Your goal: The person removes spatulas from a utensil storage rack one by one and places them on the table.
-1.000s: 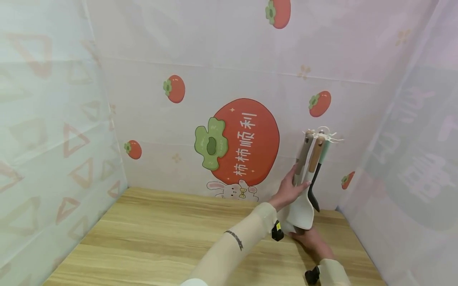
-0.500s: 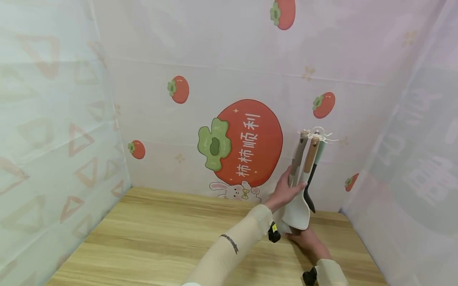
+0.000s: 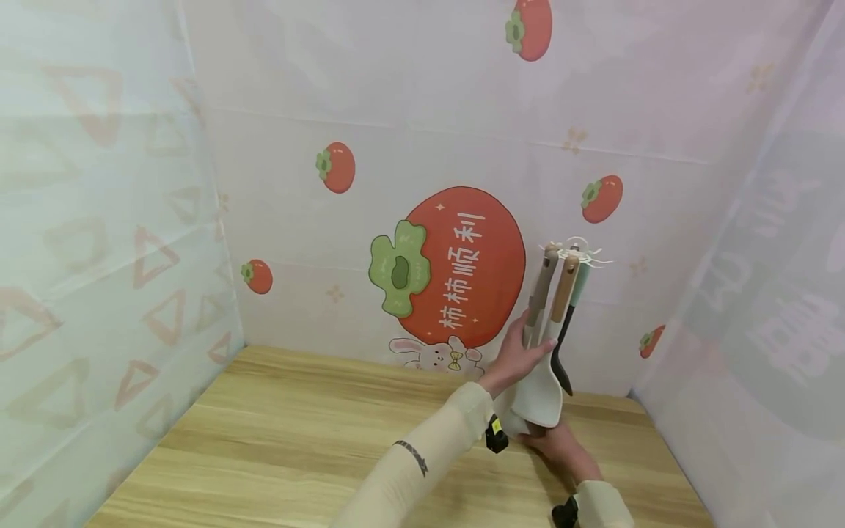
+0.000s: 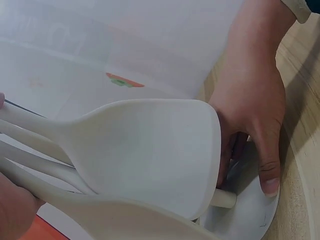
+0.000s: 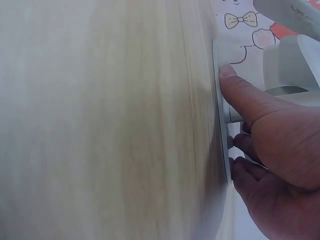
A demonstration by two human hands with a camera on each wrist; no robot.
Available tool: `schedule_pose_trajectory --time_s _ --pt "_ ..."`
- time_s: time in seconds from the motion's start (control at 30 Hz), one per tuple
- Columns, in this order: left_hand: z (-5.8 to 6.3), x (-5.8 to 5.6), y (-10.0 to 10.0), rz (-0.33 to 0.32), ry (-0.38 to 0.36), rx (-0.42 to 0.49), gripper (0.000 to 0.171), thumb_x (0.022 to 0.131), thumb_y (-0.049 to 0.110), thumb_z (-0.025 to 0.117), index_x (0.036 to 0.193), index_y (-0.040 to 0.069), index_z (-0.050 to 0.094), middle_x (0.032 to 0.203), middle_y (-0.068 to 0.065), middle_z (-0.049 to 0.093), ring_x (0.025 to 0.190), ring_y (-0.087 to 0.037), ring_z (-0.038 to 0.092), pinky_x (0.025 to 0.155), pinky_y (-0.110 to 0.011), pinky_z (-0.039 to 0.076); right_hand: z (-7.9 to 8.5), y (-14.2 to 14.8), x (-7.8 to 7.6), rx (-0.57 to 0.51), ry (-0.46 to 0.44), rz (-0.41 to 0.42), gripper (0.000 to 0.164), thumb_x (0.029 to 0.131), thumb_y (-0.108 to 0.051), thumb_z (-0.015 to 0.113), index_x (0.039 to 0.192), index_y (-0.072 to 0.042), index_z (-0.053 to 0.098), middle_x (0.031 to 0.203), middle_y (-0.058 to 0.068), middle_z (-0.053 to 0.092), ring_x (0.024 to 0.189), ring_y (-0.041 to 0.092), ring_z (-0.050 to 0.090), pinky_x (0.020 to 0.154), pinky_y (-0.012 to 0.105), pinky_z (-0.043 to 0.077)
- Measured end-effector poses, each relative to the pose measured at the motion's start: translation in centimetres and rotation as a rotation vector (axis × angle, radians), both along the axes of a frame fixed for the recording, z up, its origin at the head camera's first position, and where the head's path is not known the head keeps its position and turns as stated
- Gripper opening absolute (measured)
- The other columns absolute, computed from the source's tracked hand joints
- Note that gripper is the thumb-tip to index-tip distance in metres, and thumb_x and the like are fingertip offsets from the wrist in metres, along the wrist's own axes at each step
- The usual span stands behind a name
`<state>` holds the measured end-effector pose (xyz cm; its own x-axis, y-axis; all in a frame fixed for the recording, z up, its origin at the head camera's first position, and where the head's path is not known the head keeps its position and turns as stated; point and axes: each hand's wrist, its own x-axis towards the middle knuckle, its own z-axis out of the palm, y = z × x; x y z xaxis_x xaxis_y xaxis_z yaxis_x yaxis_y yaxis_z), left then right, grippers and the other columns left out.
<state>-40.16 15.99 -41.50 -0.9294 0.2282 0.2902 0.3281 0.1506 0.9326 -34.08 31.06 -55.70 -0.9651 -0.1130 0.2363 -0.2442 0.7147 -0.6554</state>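
Observation:
Several kitchen utensils hang around a utensil stand [image 3: 576, 253] with a white hooked top, near the back wall. A white-headed spatula [image 3: 540, 396] with a wooden handle faces forward. Behind it hangs a black-headed utensil [image 3: 560, 367] with a green handle. My left hand [image 3: 516, 358] grips the bunch from the left at shaft height, thumb over the spatula's shaft. Low down, my right hand [image 3: 560, 446] holds the stand's round white base [image 4: 250, 200], thumb and fingers on either side of its post [image 4: 224, 198]. Most left fingers are hidden behind the utensils.
The wooden table [image 3: 297, 440] spreads out to the left and front. A fabric wall [image 3: 277, 183] printed with persimmons and a rabbit stands close behind the stand. Another fabric wall [image 3: 759, 330] rises on the right.
The stand with its utensils has shifted left along the back wall, and both hands have moved with it. The hold of each hand looks the same.

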Motion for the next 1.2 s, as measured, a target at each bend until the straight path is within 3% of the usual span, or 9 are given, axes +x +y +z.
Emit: schedule_pose_trajectory --time_s 0.23,0.5,0.87,1.2 --pt "0.1 0.4 -1.0 0.024 0.02 0.012 0.081 0.094 0.044 0.07 0.161 0.027 0.028 0.162 0.0 0.036 0.144 -0.025 0.04 0.114 -0.056 0.038 0.0 -0.9 -0.3 -0.046 0.009 0.045 0.064 0.077 -0.012 0.088 0.126 0.009 0.053 0.121 0.023 0.062 0.119 0.042 0.056 0.106 0.061 0.039" --pt "-0.1 0.5 -2.1 0.055 0.077 0.04 0.081 0.094 0.042 0.071 0.161 0.03 0.028 0.163 0.0 0.034 0.146 -0.024 0.037 0.115 -0.056 0.035 -0.2 -2.2 -0.4 -0.051 0.02 0.053 0.062 0.075 -0.01 0.09 0.123 0.009 0.055 0.117 0.019 0.063 0.115 0.035 0.058 0.104 0.054 0.043" --pt "-0.1 1.1 -3.8 0.109 0.041 0.042 0.081 0.092 0.044 0.072 0.16 0.029 0.031 0.161 -0.004 0.037 0.143 -0.028 0.041 0.113 -0.059 0.037 -0.1 -4.0 -0.7 -0.023 0.061 0.098 0.066 0.074 -0.011 0.09 0.126 0.008 0.053 0.12 0.021 0.062 0.119 0.04 0.057 0.106 0.061 0.04" --pt "-0.2 1.3 -5.7 0.127 0.075 0.035 0.08 0.093 0.045 0.072 0.16 0.033 0.029 0.16 -0.004 0.037 0.142 -0.029 0.041 0.111 -0.059 0.038 -0.2 -5.8 -0.9 -0.026 0.075 0.119 0.066 0.073 -0.011 0.091 0.124 0.007 0.054 0.118 0.018 0.064 0.116 0.036 0.058 0.106 0.058 0.041"
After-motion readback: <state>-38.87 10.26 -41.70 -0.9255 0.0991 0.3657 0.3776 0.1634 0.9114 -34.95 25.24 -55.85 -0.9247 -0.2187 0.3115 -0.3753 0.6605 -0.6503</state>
